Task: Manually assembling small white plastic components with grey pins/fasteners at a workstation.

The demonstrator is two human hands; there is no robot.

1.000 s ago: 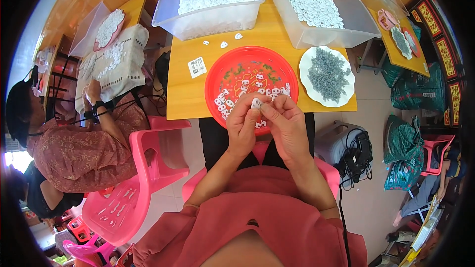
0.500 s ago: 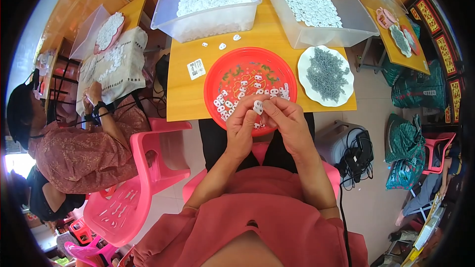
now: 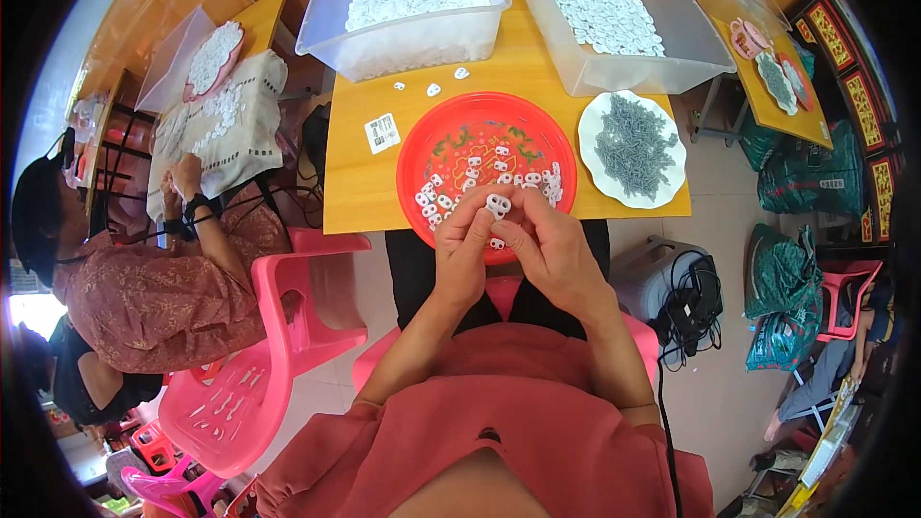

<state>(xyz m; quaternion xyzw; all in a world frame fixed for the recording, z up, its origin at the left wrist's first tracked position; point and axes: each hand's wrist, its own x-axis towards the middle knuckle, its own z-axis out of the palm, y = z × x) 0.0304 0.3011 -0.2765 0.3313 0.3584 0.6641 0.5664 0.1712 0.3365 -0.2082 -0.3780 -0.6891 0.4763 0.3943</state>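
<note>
A small white plastic piece with two dark holes [image 3: 498, 204] is pinched between the fingertips of both hands. My left hand [image 3: 463, 247] has thumb and fingers closed on its left side. From the other side my right hand [image 3: 556, 247] grips it with thumb and forefinger. Both hands are over the near rim of a red round tray [image 3: 436, 134], where several similar white pieces [image 3: 446, 201] lie scattered. To the right of the tray, a white scalloped plate [image 3: 594, 171] bears a heap of small grey screw-like parts [image 3: 634, 146].
Two clear plastic bins, the left one [image 3: 413, 43] and the right one [image 3: 676, 43], hold white pieces at the back of the yellow table [image 3: 365, 192]. Loose pieces [image 3: 434, 89] lie before them. At left, another person [image 3: 163, 297] works beside a pink chair [image 3: 278, 326]. Tangled black cables [image 3: 693, 302] hang at right.
The white piece has turned between my fingers so its two holes now show more plainly. My hands have shifted slightly. The other person's hands at left moved a little.
</note>
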